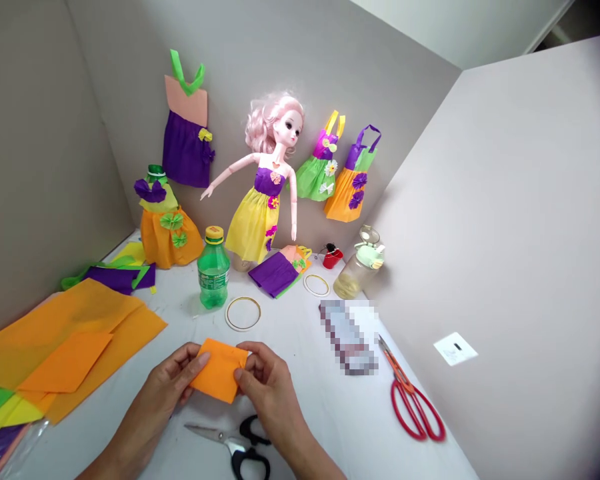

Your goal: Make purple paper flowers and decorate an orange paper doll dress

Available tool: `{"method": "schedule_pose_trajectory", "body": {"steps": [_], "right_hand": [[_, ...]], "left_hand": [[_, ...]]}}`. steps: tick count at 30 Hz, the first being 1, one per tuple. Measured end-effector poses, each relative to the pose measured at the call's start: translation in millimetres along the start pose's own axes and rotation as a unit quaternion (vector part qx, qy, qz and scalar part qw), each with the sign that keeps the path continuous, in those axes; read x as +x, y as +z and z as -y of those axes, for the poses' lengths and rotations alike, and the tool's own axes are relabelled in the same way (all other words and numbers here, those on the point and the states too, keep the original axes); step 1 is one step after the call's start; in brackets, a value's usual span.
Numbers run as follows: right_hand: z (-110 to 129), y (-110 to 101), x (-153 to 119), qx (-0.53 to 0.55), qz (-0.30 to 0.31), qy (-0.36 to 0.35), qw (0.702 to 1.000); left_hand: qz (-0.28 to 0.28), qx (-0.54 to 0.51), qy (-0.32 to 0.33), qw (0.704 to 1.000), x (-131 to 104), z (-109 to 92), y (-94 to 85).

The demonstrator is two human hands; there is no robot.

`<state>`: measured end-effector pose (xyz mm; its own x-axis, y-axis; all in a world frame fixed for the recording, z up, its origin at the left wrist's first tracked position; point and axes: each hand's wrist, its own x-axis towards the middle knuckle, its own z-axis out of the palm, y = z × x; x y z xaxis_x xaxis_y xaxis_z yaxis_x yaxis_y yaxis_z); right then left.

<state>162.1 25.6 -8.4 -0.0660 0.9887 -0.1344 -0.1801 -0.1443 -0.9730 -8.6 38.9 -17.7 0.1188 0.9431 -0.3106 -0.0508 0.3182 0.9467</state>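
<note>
A small orange fabric piece (pixel 219 375), roughly square, is held up above the white table by both hands. My left hand (pixel 177 377) pinches its left edge, thumb on the near face. At the right edge, my right hand (pixel 266 381) grips it between thumb and fingers. Just below lie black-handled scissors (pixel 225 437), blades apart and pointing left, partly beneath my right forearm. Larger orange sheets (pixel 100 310) are spread at the left, with a smaller orange piece (pixel 73 365) on top.
A green bottle (pixel 213 270) and two hoops (pixel 243 314) stand or lie beyond my hands. Red-handled scissors (pixel 415 400) rest at the right, near a pixelated object (pixel 347 337). Behind are a doll (pixel 265 187), a clear jug (pixel 353 277) and small dresses (pixel 187 147) on the wall.
</note>
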Motion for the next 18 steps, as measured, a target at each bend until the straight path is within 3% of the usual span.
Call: {"method": "schedule_pose_trajectory", "body": {"steps": [6,10,18], "right_hand": [[7.3,-9.2,2.2,0.010,-0.050,-0.038,0.998],[6.9,-8.6,2.3,0.014,-0.049,-0.041,0.998],[1.5,-3.8,-1.7,0.023,-0.043,-0.047,0.998]], "left_hand": [[0.071,0.014,0.020,0.997,0.4,-3.7,-0.8],[0.126,0.006,0.027,0.992,-1.4,-3.7,2.1],[0.122,0.002,0.039,0.992,-4.5,-6.6,2.7]]}}
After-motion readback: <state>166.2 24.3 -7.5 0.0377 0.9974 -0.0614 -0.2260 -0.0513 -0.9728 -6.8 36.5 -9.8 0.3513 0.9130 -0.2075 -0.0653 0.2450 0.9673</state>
